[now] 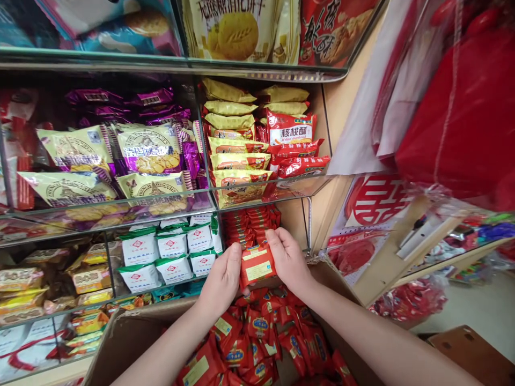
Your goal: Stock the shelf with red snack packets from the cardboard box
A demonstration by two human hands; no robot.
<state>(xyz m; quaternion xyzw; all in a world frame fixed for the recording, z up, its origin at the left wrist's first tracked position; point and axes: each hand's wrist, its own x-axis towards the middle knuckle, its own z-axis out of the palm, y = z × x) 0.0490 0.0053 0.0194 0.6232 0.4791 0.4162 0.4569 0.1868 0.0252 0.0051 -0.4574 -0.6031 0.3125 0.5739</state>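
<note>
A red packet (257, 266) is grasped at opposite edges by the left hand (222, 276) and right hand (290, 264), neither nearer, above the open box (131, 329) and before the shelved red stack (261, 217).

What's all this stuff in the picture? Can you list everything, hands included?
held packet: one, red with yellow labels, between the hands
loose packets: many, red, in the box
cardboard box: one, brown, below the hands
stacked packets: many, red, shelf behind the hands
small pouches: several, white and green, lower shelf
biscuit packets: many, cream and purple, middle shelf
walnut packets: several, red, middle shelf
yellow packets: several, beside those
large bags: several, mixed colours, top shelf
hanging item: red, right, blurred
left hand, right hand: one each, centre
</note>
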